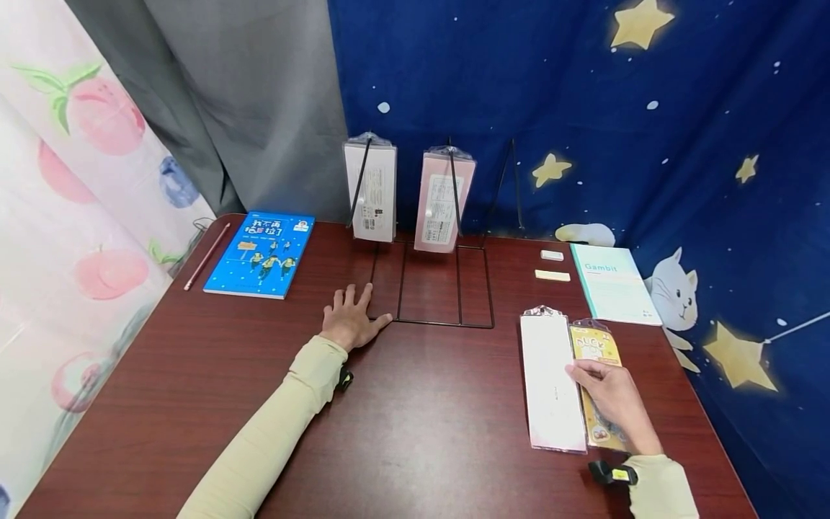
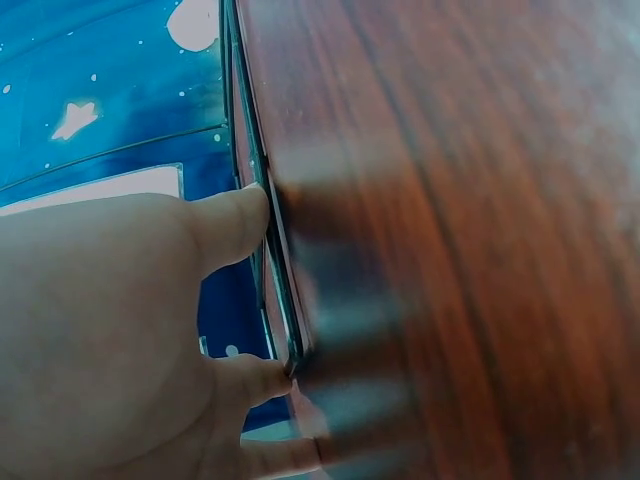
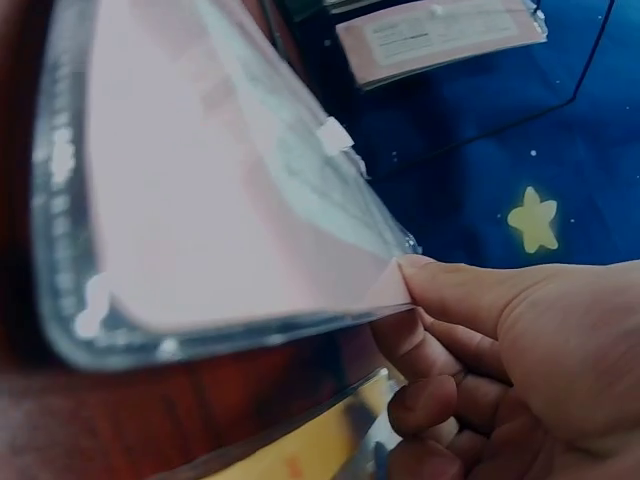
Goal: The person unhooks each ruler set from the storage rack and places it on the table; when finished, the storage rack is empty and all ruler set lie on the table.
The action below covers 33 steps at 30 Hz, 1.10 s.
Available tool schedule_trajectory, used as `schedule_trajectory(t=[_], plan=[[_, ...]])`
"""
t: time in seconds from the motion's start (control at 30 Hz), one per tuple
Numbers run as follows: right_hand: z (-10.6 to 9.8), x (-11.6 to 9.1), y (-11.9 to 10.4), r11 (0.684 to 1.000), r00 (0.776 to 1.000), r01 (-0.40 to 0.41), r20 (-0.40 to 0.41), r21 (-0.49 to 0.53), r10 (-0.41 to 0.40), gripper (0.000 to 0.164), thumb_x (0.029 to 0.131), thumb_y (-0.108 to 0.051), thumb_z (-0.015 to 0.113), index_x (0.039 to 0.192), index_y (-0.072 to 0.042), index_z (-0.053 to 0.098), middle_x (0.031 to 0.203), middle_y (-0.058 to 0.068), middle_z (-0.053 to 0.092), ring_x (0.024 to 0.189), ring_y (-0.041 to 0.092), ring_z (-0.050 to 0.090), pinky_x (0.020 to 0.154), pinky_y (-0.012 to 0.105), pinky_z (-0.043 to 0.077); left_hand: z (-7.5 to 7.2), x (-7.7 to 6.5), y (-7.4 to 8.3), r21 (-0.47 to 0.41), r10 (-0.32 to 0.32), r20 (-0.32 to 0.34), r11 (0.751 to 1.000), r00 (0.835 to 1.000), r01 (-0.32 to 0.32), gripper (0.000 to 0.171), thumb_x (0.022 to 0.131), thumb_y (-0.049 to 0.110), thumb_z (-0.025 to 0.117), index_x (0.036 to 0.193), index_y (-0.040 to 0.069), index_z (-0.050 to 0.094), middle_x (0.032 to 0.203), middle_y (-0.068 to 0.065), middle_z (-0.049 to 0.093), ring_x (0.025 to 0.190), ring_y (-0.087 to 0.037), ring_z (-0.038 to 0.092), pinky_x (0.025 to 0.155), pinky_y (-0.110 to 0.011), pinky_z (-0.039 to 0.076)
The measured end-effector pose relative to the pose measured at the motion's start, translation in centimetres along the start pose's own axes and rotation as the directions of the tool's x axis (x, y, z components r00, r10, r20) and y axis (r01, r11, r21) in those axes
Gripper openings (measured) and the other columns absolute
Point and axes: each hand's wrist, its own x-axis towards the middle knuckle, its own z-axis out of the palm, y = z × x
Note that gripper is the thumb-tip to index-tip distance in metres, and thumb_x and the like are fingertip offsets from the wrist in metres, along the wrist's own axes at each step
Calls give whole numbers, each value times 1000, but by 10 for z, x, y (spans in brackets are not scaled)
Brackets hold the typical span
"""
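My left hand [image 1: 350, 321] rests with fingers spread at the front left corner of a black wire rack [image 1: 447, 323]; thumb and fingertips touch its wire in the left wrist view. With thumb and fingers, my right hand [image 1: 609, 393] pinches the right edge of a long flat packet [image 1: 547, 382] in a clear sleeve. The packet looks white from above and pale pink in the right wrist view. Beside it lies a yellow packet [image 1: 593, 342] printed "DUCK", partly hidden under the right hand. Two similar packets, one white [image 1: 384, 180] and one pink [image 1: 436, 194], hang on the rack's arms.
A blue book [image 1: 259, 252] and a pink pencil [image 1: 207, 256] lie at the table's left. Toward the back right are a "Gambit" notebook [image 1: 614, 285] and two small pale pieces, one an eraser-like block [image 1: 552, 255]. Curtains hang behind the table [image 1: 421, 425].
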Motion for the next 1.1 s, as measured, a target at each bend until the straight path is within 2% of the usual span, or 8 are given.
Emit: schedule_trajectory(t=[0.1, 0.33, 0.47, 0.63, 0.9, 1.1], plan=[[4, 1, 2, 1000, 1000, -4, -13, 6, 4, 56, 101, -46, 65, 134, -1, 68, 97, 12, 74, 68, 13, 61, 57, 26, 48, 1, 1, 0, 4, 0, -2, 1000, 1000, 0, 84, 104, 61, 46, 168, 15, 16, 171, -24, 17, 158, -47, 16, 120, -66, 28], [11, 0, 0, 997, 998, 20, -54, -70, -24, 47, 103, -36, 65, 133, -1, 69, 113, 23, 71, 79, 18, 59, 61, 24, 46, 0, -1, 0, -2, 0, -6, 1000, 1000, 0, 84, 104, 61, 47, 168, 15, 16, 171, -24, 17, 158, -47, 16, 120, -66, 28], [12, -1, -4, 995, 998, 15, -62, -95, -21, 45, 103, -34, 65, 133, 0, 69, 118, 28, 70, 81, 22, 61, 60, 26, 46, 0, -1, -1, 4, 4, -8, 1000, 1000, -4, 83, 105, 60, 46, 168, 15, 17, 171, -24, 17, 158, -47, 16, 120, -67, 28], [15, -4, -8, 986, 992, 42, -108, -160, -59, 37, 102, -26, 66, 127, 0, 73, 125, 32, 68, 83, 28, 63, 62, 29, 46, 0, -1, -1, 2, 3, -8, 1000, 1000, -3, 83, 104, 61, 46, 168, 15, 16, 171, -24, 17, 158, -47, 15, 120, -66, 27], [18, -5, -11, 976, 987, 34, -148, -216, -67, 35, 100, -26, 69, 123, -1, 75, 116, 26, 73, 72, 23, 63, 58, 31, 42, 2, -1, -1, 5, 0, -10, 1000, 1000, 0, 84, 104, 61, 46, 168, 15, 16, 171, -24, 16, 158, -47, 15, 120, -66, 27], [9, -5, -20, 971, 980, 46, -176, -235, -89, 40, 98, -31, 72, 124, 0, 74, 110, 27, 75, 65, 20, 61, 57, 30, 42, 1, -2, -1, 0, 3, -17, 1000, 1000, -3, 84, 104, 61, 47, 168, 15, 17, 171, -24, 18, 159, -47, 15, 121, -66, 27]])
